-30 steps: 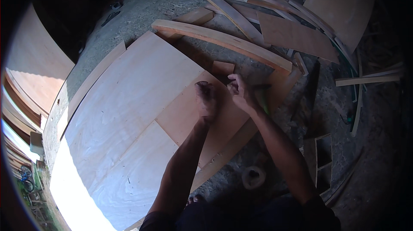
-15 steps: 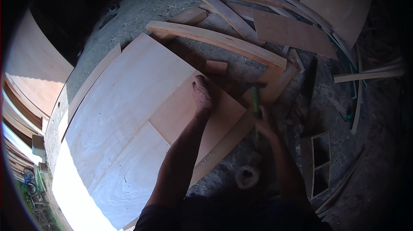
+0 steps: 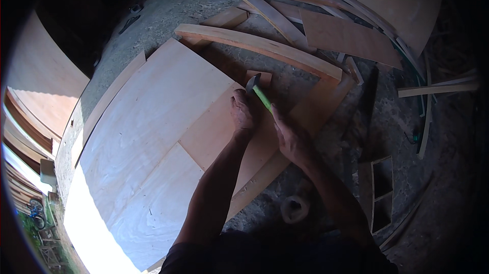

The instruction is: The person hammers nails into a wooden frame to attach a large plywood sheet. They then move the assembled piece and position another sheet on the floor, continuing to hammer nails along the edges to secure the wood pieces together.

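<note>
A rough concrete floor in shade carries the work, with hard sunlight cutting across the lower left; on a clock face centred in the view, a pale ring-shaped roll [image 3: 295, 209] lies nearest, at five. Past it, a timber rail [image 3: 270, 170] runs beside the edge of the pale wooden panel [image 3: 153, 111], which spreads from seven round to eleven, and of its pinkish section [image 3: 219, 139] near the centre.

The right hand [image 3: 290, 139], just past three, grips the green handle of a hammer [image 3: 261, 95], whose head sits just past twelve, right beside the left hand [image 3: 243, 114]. That one is curled at the centre, over the pinkish section; whether its fingers pinch a nail, I cannot tell. With the head so close, good hammering would call for light first taps, the face square, fingertips clear of its path, and firmer blows only once a nail stands alone.

Beyond, a wood block [image 3: 266, 76] lies at one, then a thick beam [image 3: 260, 47] from eleven to two, worth leaving elbow room for.
</note>
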A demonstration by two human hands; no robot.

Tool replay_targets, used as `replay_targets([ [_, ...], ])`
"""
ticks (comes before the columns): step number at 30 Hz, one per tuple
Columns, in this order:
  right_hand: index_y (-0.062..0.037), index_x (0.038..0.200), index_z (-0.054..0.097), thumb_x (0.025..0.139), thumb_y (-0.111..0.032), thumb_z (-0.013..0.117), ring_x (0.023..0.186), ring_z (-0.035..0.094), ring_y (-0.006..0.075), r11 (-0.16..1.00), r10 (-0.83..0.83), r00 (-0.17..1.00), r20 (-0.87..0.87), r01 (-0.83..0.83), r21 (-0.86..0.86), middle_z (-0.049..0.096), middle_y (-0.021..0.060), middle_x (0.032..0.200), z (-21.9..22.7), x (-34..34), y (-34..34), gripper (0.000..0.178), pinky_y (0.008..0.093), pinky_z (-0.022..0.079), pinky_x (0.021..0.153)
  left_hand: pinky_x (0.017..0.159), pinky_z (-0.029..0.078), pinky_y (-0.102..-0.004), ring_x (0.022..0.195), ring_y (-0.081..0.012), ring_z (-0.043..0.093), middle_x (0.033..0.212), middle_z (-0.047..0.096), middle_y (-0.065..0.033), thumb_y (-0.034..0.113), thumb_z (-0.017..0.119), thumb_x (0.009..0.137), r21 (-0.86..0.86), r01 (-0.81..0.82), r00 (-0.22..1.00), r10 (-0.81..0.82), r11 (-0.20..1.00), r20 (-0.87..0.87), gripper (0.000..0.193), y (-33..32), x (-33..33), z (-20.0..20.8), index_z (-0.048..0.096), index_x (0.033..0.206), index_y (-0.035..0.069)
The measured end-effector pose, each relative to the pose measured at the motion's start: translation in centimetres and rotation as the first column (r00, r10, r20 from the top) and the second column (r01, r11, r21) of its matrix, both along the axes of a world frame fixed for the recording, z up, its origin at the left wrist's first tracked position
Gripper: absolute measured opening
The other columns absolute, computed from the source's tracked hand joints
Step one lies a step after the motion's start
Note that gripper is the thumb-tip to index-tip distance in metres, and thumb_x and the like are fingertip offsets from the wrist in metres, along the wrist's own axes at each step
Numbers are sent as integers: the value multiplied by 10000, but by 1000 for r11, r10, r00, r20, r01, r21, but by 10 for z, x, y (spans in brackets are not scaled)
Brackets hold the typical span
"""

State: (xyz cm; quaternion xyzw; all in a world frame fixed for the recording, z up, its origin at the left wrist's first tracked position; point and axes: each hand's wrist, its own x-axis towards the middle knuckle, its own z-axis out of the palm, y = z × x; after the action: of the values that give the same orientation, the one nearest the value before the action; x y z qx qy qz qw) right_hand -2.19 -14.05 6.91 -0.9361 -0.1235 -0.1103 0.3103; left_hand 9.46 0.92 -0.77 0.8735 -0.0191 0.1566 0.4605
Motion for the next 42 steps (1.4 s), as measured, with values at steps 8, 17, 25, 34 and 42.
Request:
replay_targets([
  [8,-81,1491,355,897,-35,575,901,650,401,999,24,993,114,-28,37,659,227,1041,15,4,3,635,462,531,772,898,430,-479,1049,-414,529,1080,571,-211,187,607,871,-83,-18,1000,17,996,-11,357,1,-4,6,468,1169,49],
  [17,-78,1469,386,925,-36,565,915,659,416,988,-5,991,131,-16,155,653,237,1097,36,7,7,574,475,541,778,984,409,-473,1162,-411,507,1232,546,-211,141,608,836,-160,-56,993,71,985,93,472,11,1,-9,445,1266,32],
  [25,-120,1469,398,886,-33,584,928,664,398,999,40,999,-35,-40,-8,659,224,1098,26,7,4,618,466,549,750,986,414,-476,1174,-410,514,1211,566,-215,67,560,789,-180,-92,993,105,979,62,491,9,-1,-8,445,1265,29],
  [34,-113,1487,373,874,-29,599,807,669,397,999,22,999,-32,-23,-24,678,209,967,10,1,3,659,454,542,695,981,423,-473,1168,-411,528,1211,567,-218,27,559,777,-195,-82,992,100,977,83,503,12,0,-9,445,1267,27],
  [42,-102,1491,371,902,-68,593,861,670,380,998,12,998,-58,-15,-54,657,237,967,-14,3,-2,630,449,532,756,982,420,-480,1177,-412,518,1269,526,-222,31,560,785,-257,-45,989,79,965,122,511,18,-2,-9,445,1282,22],
])
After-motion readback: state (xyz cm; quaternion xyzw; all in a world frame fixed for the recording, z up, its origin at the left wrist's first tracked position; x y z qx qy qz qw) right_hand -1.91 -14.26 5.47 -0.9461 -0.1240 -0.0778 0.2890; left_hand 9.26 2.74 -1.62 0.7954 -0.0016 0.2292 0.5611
